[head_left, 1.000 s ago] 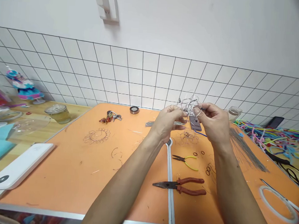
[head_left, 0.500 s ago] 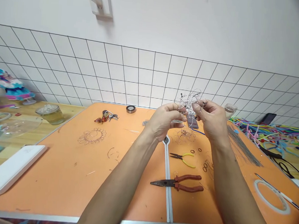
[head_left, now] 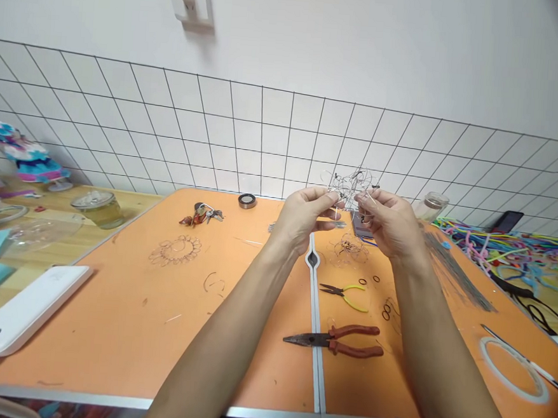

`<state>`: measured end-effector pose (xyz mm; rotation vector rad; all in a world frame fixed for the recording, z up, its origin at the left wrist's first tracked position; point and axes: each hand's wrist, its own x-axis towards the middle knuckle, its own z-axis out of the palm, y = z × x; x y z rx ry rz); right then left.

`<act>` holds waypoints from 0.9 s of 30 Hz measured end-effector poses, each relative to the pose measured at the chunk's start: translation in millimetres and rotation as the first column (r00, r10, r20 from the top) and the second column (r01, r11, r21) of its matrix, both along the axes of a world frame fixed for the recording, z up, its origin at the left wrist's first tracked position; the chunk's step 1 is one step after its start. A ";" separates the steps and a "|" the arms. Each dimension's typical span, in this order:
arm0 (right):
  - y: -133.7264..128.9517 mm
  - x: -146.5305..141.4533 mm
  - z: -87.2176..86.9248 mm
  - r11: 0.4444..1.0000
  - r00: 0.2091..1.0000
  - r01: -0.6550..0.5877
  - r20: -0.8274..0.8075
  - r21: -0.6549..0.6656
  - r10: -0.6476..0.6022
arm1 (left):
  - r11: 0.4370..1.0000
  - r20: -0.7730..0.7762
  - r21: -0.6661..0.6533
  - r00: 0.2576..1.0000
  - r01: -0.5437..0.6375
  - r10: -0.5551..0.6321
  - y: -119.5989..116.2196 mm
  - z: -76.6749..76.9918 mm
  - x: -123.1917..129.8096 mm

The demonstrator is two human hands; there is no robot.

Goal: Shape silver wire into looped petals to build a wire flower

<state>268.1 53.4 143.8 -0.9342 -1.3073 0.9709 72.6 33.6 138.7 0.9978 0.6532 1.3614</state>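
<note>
A tangled piece of thin silvery wire [head_left: 356,179] with small dark bits is held up above the back of the orange table [head_left: 258,373]. My left hand [head_left: 306,218] pinches its left side between thumb and fingers. On its right side, my right hand [head_left: 387,220] grips the wire with bent fingers. Beneath the hands lies a coil of fine coppery wire [head_left: 347,249]. Nearer me are yellow-handled pliers [head_left: 344,294] and larger pliers with red-brown handles [head_left: 334,340].
A looped wire ring [head_left: 175,251], a black tape roll [head_left: 247,200] and a white power bank [head_left: 28,309] lie to the left. Right are straight wires [head_left: 463,273], a white ring [head_left: 513,370], a glass jar [head_left: 432,206] and colourful pipe cleaners [head_left: 534,252].
My right thumb and fingers have shifted on the wire piece, and its tangle is turned a little. The whole view has moved slightly.
</note>
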 end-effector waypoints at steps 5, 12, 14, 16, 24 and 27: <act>12.4 -2.4 -9.2 0.994 0.998 -0.059 -0.032 -0.088 0.056 | 0.998 -0.028 -0.051 0.999 -0.028 0.027 9.3 -5.2 -3.2; 38.8 -12.3 -40.5 0.981 0.994 -0.106 -0.031 -0.161 0.102 | 0.978 0.010 -0.207 1.000 0.023 -0.022 37.8 -24.4 -14.7; 45.2 -15.7 -49.2 0.977 0.992 -0.123 -0.051 -0.175 0.116 | 0.951 0.080 -0.295 0.994 0.092 -0.072 45.4 -29.4 -18.2; 49.9 -18.8 -57.2 0.976 0.991 -0.125 -0.061 -0.176 0.116 | 0.926 0.099 -0.363 0.992 0.104 -0.073 51.5 -34.2 -20.0; 60.0 -23.7 -79.2 0.975 0.992 -0.124 -0.026 -0.182 0.122 | 0.948 -0.068 -0.313 0.997 -0.063 0.043 65.7 -52.4 -19.3; 63.9 -24.1 -85.5 0.972 0.991 -0.131 -0.016 -0.194 0.130 | 0.960 -0.120 -0.275 0.993 -0.052 0.020 68.9 -56.1 -23.9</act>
